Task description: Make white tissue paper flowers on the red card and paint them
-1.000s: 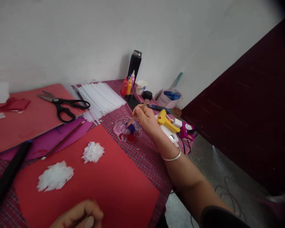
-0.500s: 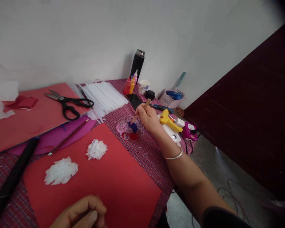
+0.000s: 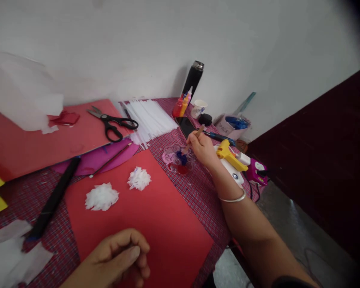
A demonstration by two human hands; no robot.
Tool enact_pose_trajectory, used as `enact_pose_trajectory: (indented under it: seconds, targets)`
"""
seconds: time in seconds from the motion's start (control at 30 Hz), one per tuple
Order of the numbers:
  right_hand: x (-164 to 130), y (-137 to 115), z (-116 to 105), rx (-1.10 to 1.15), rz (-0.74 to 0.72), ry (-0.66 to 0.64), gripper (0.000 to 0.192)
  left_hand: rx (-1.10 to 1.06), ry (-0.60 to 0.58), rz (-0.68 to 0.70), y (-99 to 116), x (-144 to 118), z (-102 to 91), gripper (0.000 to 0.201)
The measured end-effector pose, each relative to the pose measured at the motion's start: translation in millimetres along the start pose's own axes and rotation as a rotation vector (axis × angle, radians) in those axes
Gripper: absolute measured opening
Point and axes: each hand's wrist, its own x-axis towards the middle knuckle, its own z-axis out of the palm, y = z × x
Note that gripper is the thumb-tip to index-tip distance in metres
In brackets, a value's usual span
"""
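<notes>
Right hand [image 3: 201, 149] is stretched out to the far middle of the table, fingers pinched around a wooden-handled paintbrush [image 3: 195, 137]; brush tip is down in the clear paint palette [image 3: 178, 158], right at the blue blob, with red paint in the well nearest the viewer. Left hand [image 3: 121, 256] sits at the near edge, curled into a loose fist on the red paper sheet [image 3: 156, 224]; can't tell if anything is inside it. Two white fringed paper flowers [image 3: 102, 197] [image 3: 139, 178] lie on that sheet, left of the palette, apart from each other. Just right of the right hand: yellow glue gun [image 3: 229, 154], touching the wrist area. Far side: black flask [image 3: 193, 79], small paint bottles [image 3: 181, 105], white cup [image 3: 198, 109], phone [image 3: 186, 126] lying flat. Left of those: stack of white strips [image 3: 150, 118], black scissors [image 3: 113, 123] on a second red sheet [image 3: 33, 140]. A spare thin brush [image 3: 111, 160] lies on purple paper [image 3: 93, 160]. All of it sits on a checked tablecloth [image 3: 198, 192].
</notes>
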Motion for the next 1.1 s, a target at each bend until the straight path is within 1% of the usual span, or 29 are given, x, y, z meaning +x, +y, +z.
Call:
enact_pose_trajectory:
  seconds: [0.1,0.17,0.23,0.33,0.4,0.5,0.63,0.83,0.93,1.03,1.1]
  targets:
    - [-6.2,-10.2,4.0,0.2,0.009,0.043,0.033,-0.001,-0.02,0.014,5.3,-3.5,3.0,0.017]
    - [-15.6,-22.9,11.0,0.376,0.012,0.009,0.035,-0.003,-0.029,0.017,5.7,-4.3,2.7,0.017]
    - [-27.1,-35.5,20.7,0.505,-0.018,-0.121,0.034,0.001,-0.039,0.02,5.2,-4.2,1.7,0.017]
    - [-41.5,-45.9,36.0,0.582,-0.09,-0.322,0.031,0.011,-0.053,0.02,4.5,-3.3,0.3,0.017]
    - [-46.7,-46.1,43.8,0.593,-0.118,-0.396,0.031,0.017,-0.056,0.019,4.3,-2.7,-0.1,0.018]
    - [-48.9,-42.2,49.6,0.584,-0.143,-0.449,0.032,0.028,-0.051,0.018,3.8,-2.0,-0.2,0.019]
    - [-48.3,-42.3,47.3,0.5,-0.173,-0.475,0.036,0.038,-0.041,0.014,3.4,-1.9,0.0,0.021]
    - [-50.5,-52.4,37.1,0.396,-0.204,-0.466,0.038,0.028,-0.043,-0.003,6.2,-3.8,1.2,0.018]
    - [-52.0,-56.0,34.5,0.393,-0.217,-0.493,0.038,0.02,-0.032,-0.014,7.7,-4.7,2.3,0.017]
    - [-52.2,-56.2,35.3,0.427,-0.198,-0.539,0.038,0.022,-0.03,-0.01,7.4,-4.7,2.1,0.017]
    - [-51.3,-54.1,37.9,0.463,-0.177,-0.533,0.037,0.026,-0.036,-0.002,6.0,-4.1,0.9,0.017]
